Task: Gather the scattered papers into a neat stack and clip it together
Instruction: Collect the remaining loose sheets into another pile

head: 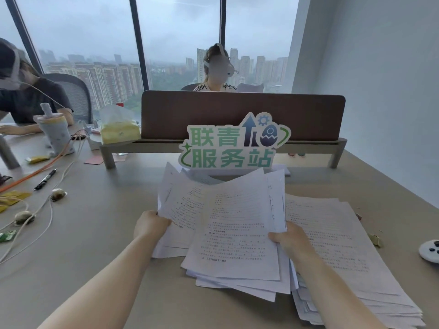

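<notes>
A loose, fanned bundle of printed white papers [228, 224] is lifted off the desk in front of me, its sheets skewed at different angles. My left hand [149, 225] grips the bundle's left edge. My right hand [288, 241] grips its right side, thumb on top. To the right, a thick pile of more printed papers [344, 248] lies flat on the desk, partly under my right forearm. No clip is visible.
A green-lettered sign [228, 143] stands behind the papers against a brown desk divider [242, 110]. At the left lie a pen [45, 179], cables, wrappers, a tissue pack [118, 131] and a covered bottle [55, 136]. A white controller [430, 251] sits far right. Two other people sit nearby.
</notes>
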`<state>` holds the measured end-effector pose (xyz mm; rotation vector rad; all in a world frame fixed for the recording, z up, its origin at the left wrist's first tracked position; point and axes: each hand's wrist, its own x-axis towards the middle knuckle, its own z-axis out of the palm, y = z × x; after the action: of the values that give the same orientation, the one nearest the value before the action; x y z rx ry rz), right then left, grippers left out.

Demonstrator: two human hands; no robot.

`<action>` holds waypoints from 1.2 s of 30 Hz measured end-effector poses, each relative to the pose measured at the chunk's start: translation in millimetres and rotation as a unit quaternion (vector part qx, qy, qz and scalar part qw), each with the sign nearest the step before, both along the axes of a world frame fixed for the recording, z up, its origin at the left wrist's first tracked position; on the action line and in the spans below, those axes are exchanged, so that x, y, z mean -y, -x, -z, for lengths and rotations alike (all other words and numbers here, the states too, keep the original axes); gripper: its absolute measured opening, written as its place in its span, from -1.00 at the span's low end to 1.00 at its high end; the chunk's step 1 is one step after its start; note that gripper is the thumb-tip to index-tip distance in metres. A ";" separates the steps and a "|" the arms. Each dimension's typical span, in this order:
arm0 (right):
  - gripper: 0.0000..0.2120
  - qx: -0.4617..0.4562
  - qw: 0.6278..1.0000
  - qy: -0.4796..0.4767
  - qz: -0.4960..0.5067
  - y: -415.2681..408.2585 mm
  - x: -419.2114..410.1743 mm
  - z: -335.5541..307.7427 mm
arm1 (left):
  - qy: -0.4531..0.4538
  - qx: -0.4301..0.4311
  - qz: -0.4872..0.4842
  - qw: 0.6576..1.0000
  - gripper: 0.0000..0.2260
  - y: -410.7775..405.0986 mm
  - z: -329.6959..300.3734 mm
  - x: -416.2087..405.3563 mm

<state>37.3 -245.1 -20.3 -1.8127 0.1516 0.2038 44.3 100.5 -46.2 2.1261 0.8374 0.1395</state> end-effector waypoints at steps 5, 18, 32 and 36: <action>-0.65 0.001 1.000 0.007 -0.002 3.7 -2.2 -0.6 | 0.051 0.127 -0.047 0.989 -0.84 17.4 -0.8 -24.7; -0.59 -0.006 0.999 0.037 0.020 11.8 -11.3 4.5 | 0.096 0.308 -0.130 0.938 -0.81 59.9 -61.4 -53.2; -0.69 -0.062 0.998 -0.016 -0.019 17.5 -39.7 16.3 | 0.276 0.189 -0.046 0.941 -0.90 67.6 -31.9 -4.2; -0.74 -0.064 0.998 -0.017 -0.011 17.6 -40.7 13.4 | 0.279 0.145 -0.037 0.949 -0.86 66.5 -13.3 16.1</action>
<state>19.7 -204.3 -33.7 -1.7690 0.2179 0.3359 -22.3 84.5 -32.9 1.4995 0.6813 0.2184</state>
